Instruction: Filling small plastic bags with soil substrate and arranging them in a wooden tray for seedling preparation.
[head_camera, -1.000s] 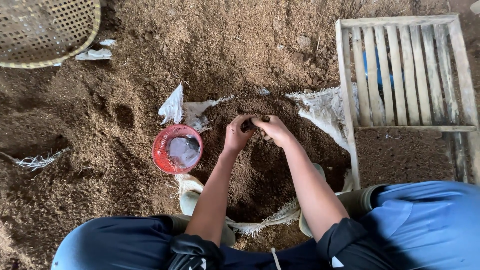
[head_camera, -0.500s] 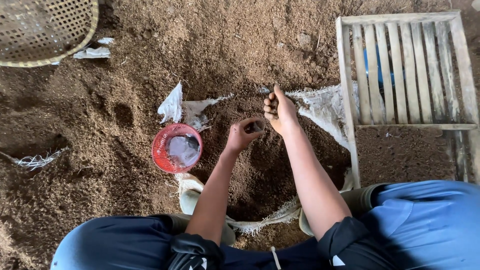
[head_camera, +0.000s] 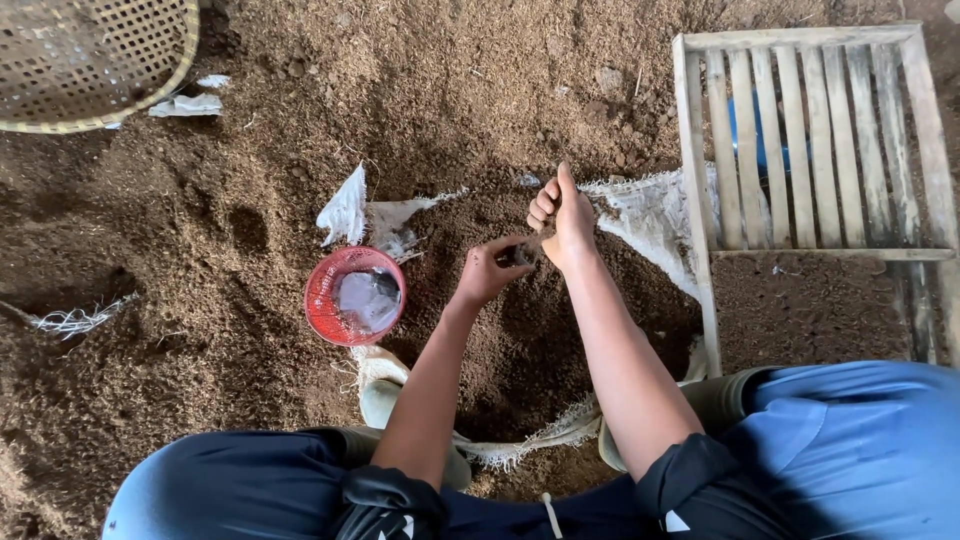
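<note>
My left hand (head_camera: 490, 270) is curled around a small dark lump (head_camera: 520, 256) just above the dark soil (head_camera: 530, 340) that fills an open white woven sack (head_camera: 650, 215). My right hand (head_camera: 560, 215) is a closed fist with the thumb pointing up. It sits right next to the left hand, slightly farther from me, and its wrist touches the lump. I cannot tell what the fist holds, if anything. A small round red mesh basket (head_camera: 330, 300) with a crumpled plastic bag inside stands on the ground left of my left hand.
A slatted wooden crate (head_camera: 800, 140) lies to the right, with something blue under its slats. A large woven bamboo basket (head_camera: 90, 60) is at the top left. Loose brown husk-like ground (head_camera: 180, 250) surrounds the sack. My knees in blue trousers (head_camera: 850, 440) frame the bottom.
My right hand has lifted away from the soil and moved up and to the right, closing into a fist. My left hand has stayed over the soil with its fingers curled.
</note>
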